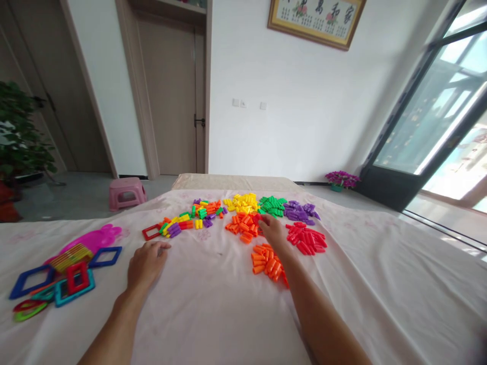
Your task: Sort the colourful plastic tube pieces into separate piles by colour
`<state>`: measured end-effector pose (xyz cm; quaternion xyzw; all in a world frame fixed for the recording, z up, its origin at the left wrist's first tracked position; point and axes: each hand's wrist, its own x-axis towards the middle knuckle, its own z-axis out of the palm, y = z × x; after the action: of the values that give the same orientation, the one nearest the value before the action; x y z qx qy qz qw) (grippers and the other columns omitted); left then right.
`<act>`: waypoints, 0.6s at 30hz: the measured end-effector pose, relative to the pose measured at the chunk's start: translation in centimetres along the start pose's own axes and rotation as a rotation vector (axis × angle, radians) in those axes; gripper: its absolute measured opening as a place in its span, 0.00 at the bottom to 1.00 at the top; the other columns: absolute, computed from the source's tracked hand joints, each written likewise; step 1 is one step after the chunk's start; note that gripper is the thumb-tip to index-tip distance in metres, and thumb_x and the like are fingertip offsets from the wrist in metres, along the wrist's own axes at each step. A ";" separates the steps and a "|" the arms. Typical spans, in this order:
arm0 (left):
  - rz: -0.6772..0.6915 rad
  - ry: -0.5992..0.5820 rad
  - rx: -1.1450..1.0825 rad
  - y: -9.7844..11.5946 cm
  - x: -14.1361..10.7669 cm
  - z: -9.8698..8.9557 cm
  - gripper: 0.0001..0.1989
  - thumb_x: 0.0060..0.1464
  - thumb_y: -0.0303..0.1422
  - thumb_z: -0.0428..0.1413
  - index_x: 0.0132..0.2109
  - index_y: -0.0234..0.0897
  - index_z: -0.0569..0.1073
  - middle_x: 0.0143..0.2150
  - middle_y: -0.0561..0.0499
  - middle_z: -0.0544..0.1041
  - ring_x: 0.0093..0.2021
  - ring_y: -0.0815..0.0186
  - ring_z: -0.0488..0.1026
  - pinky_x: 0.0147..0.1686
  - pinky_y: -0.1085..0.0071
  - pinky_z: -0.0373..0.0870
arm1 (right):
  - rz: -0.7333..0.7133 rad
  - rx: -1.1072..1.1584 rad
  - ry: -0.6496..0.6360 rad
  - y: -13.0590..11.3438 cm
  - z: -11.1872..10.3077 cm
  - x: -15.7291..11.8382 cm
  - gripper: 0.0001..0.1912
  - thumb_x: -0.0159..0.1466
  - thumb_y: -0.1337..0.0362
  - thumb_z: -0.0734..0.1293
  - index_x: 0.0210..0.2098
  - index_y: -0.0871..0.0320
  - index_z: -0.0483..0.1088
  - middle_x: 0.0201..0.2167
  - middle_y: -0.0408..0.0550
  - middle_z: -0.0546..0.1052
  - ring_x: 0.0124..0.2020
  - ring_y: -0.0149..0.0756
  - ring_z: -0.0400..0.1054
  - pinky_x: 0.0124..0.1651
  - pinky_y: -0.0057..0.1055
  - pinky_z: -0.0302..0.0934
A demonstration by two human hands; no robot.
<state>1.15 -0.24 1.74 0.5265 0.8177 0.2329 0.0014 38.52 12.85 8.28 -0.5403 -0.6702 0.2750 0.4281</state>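
My right hand (273, 231) reaches over the orange plastic pieces (242, 225), thumb and fingertips pinched together on what looks like a small red plastic piece (259, 217). Below my wrist lies a second orange pile (266, 259); red pieces (306, 238) lie to its right. Behind are yellow (243, 203), green (272, 206) and purple (300, 211) piles. My left hand (147, 262) rests on the cloth, holding nothing, fingers loosely bent and pointing right. Near it are a red square frame (151, 232) and mixed-colour pieces (182, 223).
At the left of the pale tablecloth (213, 309) are blue frames (105, 257), a teal frame (74, 291), a red frame (77, 278) and a pink plastic item (101, 235). A pink stool (127, 193) stands beyond the table; purple flowers (341, 178) are on the floor at right.
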 end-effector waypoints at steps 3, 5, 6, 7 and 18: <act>0.005 0.002 -0.008 0.2 -0.1 -0.2 0.17 0.57 0.33 0.48 0.46 0.46 0.79 0.53 0.49 0.77 0.51 0.57 0.72 0.50 0.64 0.67 | 0.033 -0.333 0.213 2.0 -4.6 1.0 0.20 0.64 0.57 0.61 0.48 0.59 0.76 0.38 0.52 0.80 0.41 0.43 0.74 0.43 0.34 0.63; 0.005 -0.002 -0.018 0.4 -0.2 -0.3 0.16 0.57 0.33 0.48 0.46 0.45 0.79 0.53 0.48 0.77 0.51 0.57 0.72 0.51 0.63 0.66 | 0.110 -0.458 0.276 3.3 -6.9 1.1 0.22 0.65 0.56 0.59 0.52 0.57 0.75 0.43 0.55 0.80 0.44 0.46 0.73 0.44 0.36 0.62; 0.003 -0.002 -0.022 0.5 -0.2 -0.3 0.17 0.57 0.33 0.48 0.46 0.45 0.79 0.53 0.47 0.76 0.52 0.57 0.72 0.51 0.63 0.66 | 0.165 -0.513 0.299 3.9 -7.7 1.0 0.23 0.66 0.55 0.58 0.53 0.56 0.75 0.45 0.56 0.79 0.46 0.48 0.73 0.45 0.37 0.62; 0.002 -0.002 -0.025 0.5 -0.2 -0.4 0.17 0.57 0.33 0.48 0.46 0.44 0.79 0.53 0.47 0.76 0.52 0.57 0.72 0.52 0.63 0.66 | 0.217 -0.572 0.325 4.3 -8.4 0.9 0.23 0.66 0.55 0.58 0.54 0.56 0.75 0.47 0.58 0.79 0.48 0.50 0.72 0.46 0.39 0.62; -0.022 0.004 -0.037 1.1 -0.5 -0.8 0.16 0.58 0.32 0.48 0.45 0.45 0.79 0.53 0.48 0.76 0.52 0.56 0.71 0.51 0.62 0.65 | -0.264 -0.530 0.032 -2.8 3.0 -0.8 0.21 0.66 0.65 0.58 0.55 0.54 0.74 0.53 0.49 0.76 0.55 0.43 0.65 0.61 0.37 0.55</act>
<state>2.12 -0.60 2.78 0.5167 0.8190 0.2492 0.0121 34.53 11.59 8.95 -0.5455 -0.7764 0.0238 0.3147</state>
